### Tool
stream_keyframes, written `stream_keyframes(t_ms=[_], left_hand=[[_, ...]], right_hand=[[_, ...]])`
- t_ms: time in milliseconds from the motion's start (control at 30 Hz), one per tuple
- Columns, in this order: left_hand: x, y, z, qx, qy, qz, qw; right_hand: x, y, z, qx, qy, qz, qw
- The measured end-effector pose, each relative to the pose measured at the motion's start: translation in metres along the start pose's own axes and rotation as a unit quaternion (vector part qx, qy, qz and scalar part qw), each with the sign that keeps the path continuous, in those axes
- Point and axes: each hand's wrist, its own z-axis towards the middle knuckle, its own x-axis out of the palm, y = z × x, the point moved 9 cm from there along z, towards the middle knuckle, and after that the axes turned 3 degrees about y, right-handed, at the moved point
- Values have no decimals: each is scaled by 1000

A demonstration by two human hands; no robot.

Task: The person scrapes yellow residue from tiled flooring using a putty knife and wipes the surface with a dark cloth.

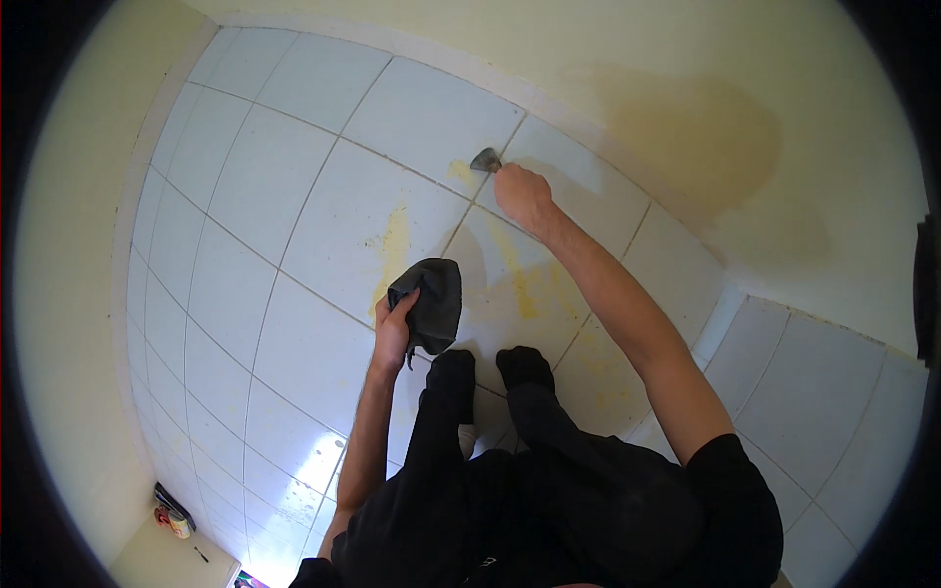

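My right hand (523,199) is closed round the handle of a scraper with a flat, flared metal blade (484,160). The blade is over the white floor tiles by a grout line, beside a small yellow smear (462,174); whether it touches the tile I cannot tell. In my left hand (393,331) a dark grey cloth (432,306) is bunched, its folds hanging above the floor in front of my feet. Yellow streaks (395,245) run across the tile between the two hands, and more yellow residue (520,269) lies below my right forearm.
My feet in dark socks (525,367) stand on the tiled floor (304,323). A cream wall (843,127) rises at the far right, another wall (74,323) at the left. A tiled raised section (814,402) is at the right. Small items (174,514) sit at the lower left.
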Motion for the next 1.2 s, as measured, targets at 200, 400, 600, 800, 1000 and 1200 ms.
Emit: stream_keyframes(t_ms=[200,400,600,800,1000,1200], left_hand=[[11,2,-4,-2,15,18,1000],[17,3,-4,-7,19,23,1000],[15,2,0,-12,20,36,999],[17,4,3,-8,39,48,998],[16,2,4,-9,40,49,998],[11,5,3,-17,43,41,998]], right_hand=[[12,3,-6,-10,43,-10,999],[14,4,-16,-12,83,-34,996],[11,3,-19,6,43,0,999],[13,3,-11,16,40,-10,999],[2,0,-6,21,-52,4,998],[-1,-12,1,83,-55,25,995]])
